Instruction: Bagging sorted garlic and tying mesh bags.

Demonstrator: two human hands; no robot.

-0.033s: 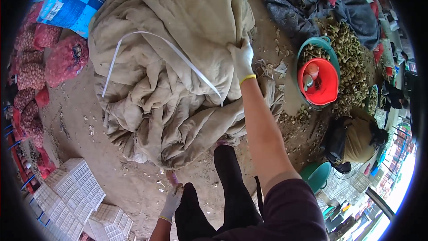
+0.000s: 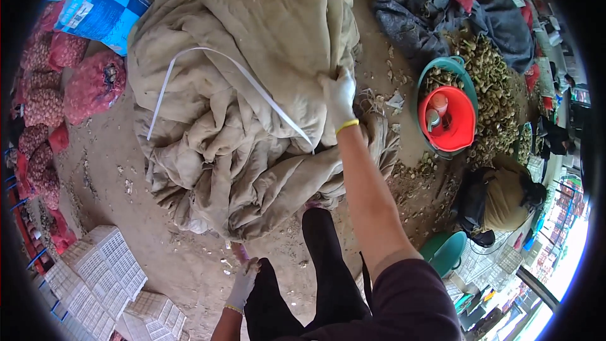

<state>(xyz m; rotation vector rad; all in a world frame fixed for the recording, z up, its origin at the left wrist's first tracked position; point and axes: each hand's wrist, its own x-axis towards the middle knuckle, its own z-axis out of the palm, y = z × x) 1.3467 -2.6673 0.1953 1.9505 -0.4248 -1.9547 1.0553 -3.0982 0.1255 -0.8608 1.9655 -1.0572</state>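
A big crumpled heap of beige-brown cloth [image 2: 271, 31] lies on the ground in front of me, folded over in thick layers. My right hand [image 2: 341, 95], in a white glove with a yellow cuff, is closed on the cloth at the heap's right edge. Across the heap runs a thin white strap [image 2: 243, 71], bent into an arch. Down by my left knee is my left hand [image 2: 242, 287], also gloved; it rests against the leg with fingers loosely bent and partly hidden, and no object shows in it.
Red net sacks of garlic [image 2: 95, 85] and a blue box [image 2: 101, 9] line the left. White plastic crates [image 2: 104, 265] stack lower left. Right of the heap, a red bucket [image 2: 464, 123] sits in a green tub [image 2: 420, 104] beside piled garlic [image 2: 495, 82]. A person [image 2: 505, 199] crouches there.
My right hand has come slightly toward me, still gripping the cloth. The left hand stays by the knee.
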